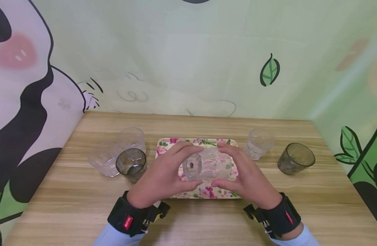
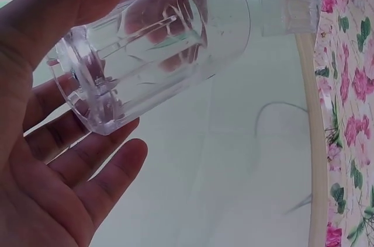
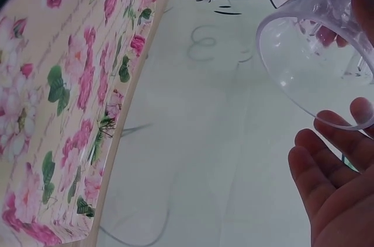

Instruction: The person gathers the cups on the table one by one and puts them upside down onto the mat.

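Observation:
A clear drinking cup (image 1: 211,165) lies sideways in the air above a floral tray (image 1: 206,194), its base toward the left and its mouth toward the right. My left hand (image 1: 162,174) grips the base end, thumb and fingers on opposite sides. At the mouth end my right hand (image 1: 245,174) holds it likewise, thumb below and fingers above in the head view. Faceted walls of the cup (image 2: 163,42) show in the left wrist view, with fingers visible through them. The right wrist view shows its wide round rim (image 3: 274,77) beside the right fingers.
Left of the tray stand two clear cups (image 1: 103,159) and a dark grey tinted cup (image 1: 131,165). To the right are another clear cup (image 1: 259,143) and a second tinted one (image 1: 296,159). The wooden table (image 1: 206,222) meets a printed backdrop (image 1: 176,68) behind.

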`<state>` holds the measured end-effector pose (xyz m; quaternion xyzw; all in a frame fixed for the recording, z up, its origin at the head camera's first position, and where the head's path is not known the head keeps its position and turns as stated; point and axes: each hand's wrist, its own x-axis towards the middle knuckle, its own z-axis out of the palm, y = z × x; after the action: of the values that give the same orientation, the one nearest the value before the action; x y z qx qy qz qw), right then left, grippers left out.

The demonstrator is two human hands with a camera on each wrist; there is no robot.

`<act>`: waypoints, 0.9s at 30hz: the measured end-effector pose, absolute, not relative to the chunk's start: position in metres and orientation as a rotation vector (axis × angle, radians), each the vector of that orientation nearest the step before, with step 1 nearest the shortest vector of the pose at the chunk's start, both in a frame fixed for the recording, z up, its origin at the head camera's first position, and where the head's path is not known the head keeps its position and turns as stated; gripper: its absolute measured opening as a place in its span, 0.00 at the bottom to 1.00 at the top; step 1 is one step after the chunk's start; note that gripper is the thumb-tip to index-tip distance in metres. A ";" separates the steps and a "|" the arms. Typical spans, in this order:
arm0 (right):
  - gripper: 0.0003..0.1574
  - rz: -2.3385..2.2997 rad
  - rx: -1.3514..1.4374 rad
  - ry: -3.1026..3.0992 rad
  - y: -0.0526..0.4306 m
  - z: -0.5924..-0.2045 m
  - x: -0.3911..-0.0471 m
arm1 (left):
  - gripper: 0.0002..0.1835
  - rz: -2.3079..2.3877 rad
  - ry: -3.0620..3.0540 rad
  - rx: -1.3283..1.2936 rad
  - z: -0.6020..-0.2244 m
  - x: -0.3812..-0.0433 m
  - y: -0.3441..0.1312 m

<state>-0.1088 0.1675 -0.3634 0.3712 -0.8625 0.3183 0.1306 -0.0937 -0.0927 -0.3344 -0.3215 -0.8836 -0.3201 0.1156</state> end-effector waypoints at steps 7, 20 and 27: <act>0.58 0.937 1.060 -2.558 0.164 -0.363 -0.109 | 0.40 -0.972 -2.568 -0.940 -0.332 -0.093 -0.093; 0.55 0.798 1.076 -2.548 0.162 -0.366 -0.110 | 0.39 -1.029 -2.494 -0.958 -0.333 -0.092 -0.091; 0.47 0.788 1.040 -2.524 0.168 -0.357 -0.111 | 0.39 -1.028 -2.466 -0.952 -0.332 -0.093 -0.093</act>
<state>-0.1112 0.1677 -0.3566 0.3618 -0.8784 0.2742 0.1496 -0.0928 -0.0926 -0.3321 -0.3317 -0.8593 -0.3583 0.1522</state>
